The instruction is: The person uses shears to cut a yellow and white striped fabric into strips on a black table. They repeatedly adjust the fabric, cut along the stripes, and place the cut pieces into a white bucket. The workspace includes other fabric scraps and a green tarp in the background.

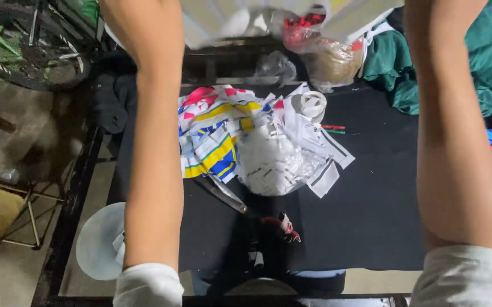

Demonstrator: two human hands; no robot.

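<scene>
Both our forearms reach up and away from us, and our hands pass out of the top edge of the view, so we cannot tell how far either hand is open or exactly what its fingers close on. Between the two arms, at the top, hangs a pale sheet of light fabric, blurred; it sits where our hands would be, but the grip itself is out of sight. Our left forearm crosses the left side of the black cloth-covered table, our right forearm the right side. Below the sheet, in the middle of the table, lies a heap of white, yellow, blue and pink printed fabric pieces, with a clear plastic bag of small white labels just beside it. A roll of white tape rests at the heap's far edge.
</scene>
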